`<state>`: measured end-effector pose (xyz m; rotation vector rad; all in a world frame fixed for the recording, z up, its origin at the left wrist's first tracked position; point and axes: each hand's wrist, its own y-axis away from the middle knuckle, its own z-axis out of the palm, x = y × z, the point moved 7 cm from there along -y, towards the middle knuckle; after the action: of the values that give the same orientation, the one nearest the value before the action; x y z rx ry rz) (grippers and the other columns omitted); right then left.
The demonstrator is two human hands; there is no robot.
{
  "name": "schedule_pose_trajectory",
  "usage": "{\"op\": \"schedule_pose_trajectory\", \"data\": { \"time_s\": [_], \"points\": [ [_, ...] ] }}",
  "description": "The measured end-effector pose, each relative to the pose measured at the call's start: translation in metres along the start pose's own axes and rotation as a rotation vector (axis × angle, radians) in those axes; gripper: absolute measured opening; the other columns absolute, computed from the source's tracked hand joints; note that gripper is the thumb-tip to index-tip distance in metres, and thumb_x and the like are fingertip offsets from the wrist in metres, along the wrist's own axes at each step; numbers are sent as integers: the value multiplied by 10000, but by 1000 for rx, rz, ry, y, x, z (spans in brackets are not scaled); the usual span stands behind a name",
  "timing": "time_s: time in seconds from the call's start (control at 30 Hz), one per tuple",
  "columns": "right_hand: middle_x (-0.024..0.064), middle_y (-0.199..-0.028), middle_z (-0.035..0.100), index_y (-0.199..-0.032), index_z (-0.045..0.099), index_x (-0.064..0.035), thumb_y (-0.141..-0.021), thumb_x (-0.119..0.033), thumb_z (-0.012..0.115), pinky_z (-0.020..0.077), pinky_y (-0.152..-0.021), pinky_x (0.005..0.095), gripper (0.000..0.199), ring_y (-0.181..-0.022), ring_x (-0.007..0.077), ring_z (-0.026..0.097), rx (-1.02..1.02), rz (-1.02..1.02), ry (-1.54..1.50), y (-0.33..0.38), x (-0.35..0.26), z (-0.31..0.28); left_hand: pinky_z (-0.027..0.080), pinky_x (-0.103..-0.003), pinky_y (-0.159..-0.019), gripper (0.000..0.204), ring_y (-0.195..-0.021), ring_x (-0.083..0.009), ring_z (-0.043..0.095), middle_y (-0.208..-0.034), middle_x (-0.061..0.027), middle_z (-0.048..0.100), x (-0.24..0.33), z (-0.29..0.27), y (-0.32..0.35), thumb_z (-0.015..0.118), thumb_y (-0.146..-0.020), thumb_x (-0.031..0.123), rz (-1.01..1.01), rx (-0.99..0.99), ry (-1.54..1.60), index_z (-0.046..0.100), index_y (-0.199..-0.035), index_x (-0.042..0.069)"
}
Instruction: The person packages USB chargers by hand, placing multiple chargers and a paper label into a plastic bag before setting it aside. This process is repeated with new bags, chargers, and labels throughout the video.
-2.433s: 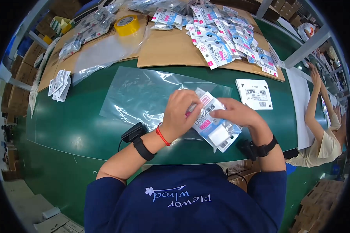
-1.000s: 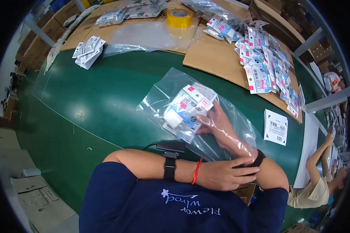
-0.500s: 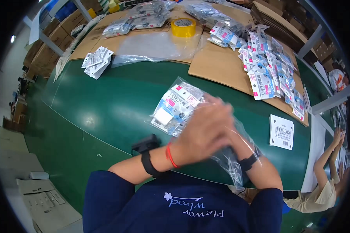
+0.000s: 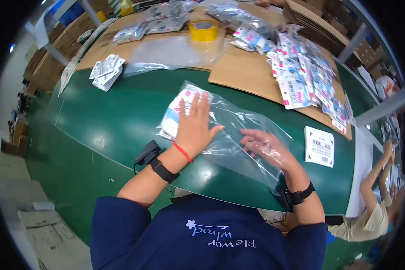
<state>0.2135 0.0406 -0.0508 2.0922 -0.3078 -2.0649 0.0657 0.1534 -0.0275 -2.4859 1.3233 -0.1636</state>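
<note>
In front of me on the green table lies a clear plastic bag (image 4: 238, 119) with white, blue and pink carded packs (image 4: 172, 118) in its left end. My left hand (image 4: 194, 120) presses flat on the packs, its fingers stretched out. At the bag's loose right part is my right hand (image 4: 266, 147), fingers apart and slightly bent, with clear film lying over part of it. I see nothing gripped between those fingers. To the right of that hand rests a stack of white printed labels (image 4: 319, 146).
Carded packs (image 4: 297, 76) are heaped on cardboard (image 4: 243, 83) at the far right. Beyond the bag are yellow tape (image 4: 203, 30), flat clear bags (image 4: 162, 51), filled bags (image 4: 166, 18) and a small pile of white cards (image 4: 107, 72). A co-worker's arms (image 4: 375, 175) show at right.
My hands, together over the bag before, have separated. The left has moved left onto the packs and flattened; the right has opened beside the bag's loose part, which is now spread out.
</note>
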Motion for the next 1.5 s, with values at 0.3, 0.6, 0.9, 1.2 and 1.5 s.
{"op": "schedule_pose_trajectory", "data": {
  "time_s": [0.3,0.6,0.9,1.2,1.5],
  "points": [
    [112,-1057,640,-968,689,-46,-873,-180,619,506,-772,333,179,-943,214,626,251,183,802,69,-59,-89,108,-611,-1089,689,-1362,-367,275,-1471,-168,311,58,-7,6,554,-864,494,319,-111,277,414,-1375,54],
    [183,-1348,457,-1268,484,2,-812,-109,628,336,-1055,417,491,-1234,365,443,626,-517,1429,15,-87,-74,188,-512,-1110,623,-1353,-379,292,-1431,-247,335,87,-24,-16,608,-879,347,230,-7,829,409,-1352,-6],
    [225,-1329,467,-1281,479,2,-860,-121,600,431,-972,408,455,-1188,378,496,298,-926,831,24,-136,10,401,-295,-951,355,-1113,-178,523,-1220,-120,549,6,-2,-26,513,-949,122,-336,357,1620,470,-1259,-47],
    [240,-1393,393,-1380,378,-83,-856,-197,622,342,-1051,441,589,-1257,411,411,723,-144,1191,-48,-53,-85,413,-259,-902,275,-1024,-103,534,-1148,-53,579,19,1,-15,515,-950,104,-398,370,1755,513,-1202,-6],
    [183,-1358,449,-1292,523,-121,-786,-46,614,325,-1072,446,520,-1289,380,372,396,-426,1222,-73,-75,-101,429,-269,-890,312,-1021,-112,531,-1147,-72,569,22,13,-19,491,-970,140,-522,348,1966,468,-1241,-13]
  ]
}}
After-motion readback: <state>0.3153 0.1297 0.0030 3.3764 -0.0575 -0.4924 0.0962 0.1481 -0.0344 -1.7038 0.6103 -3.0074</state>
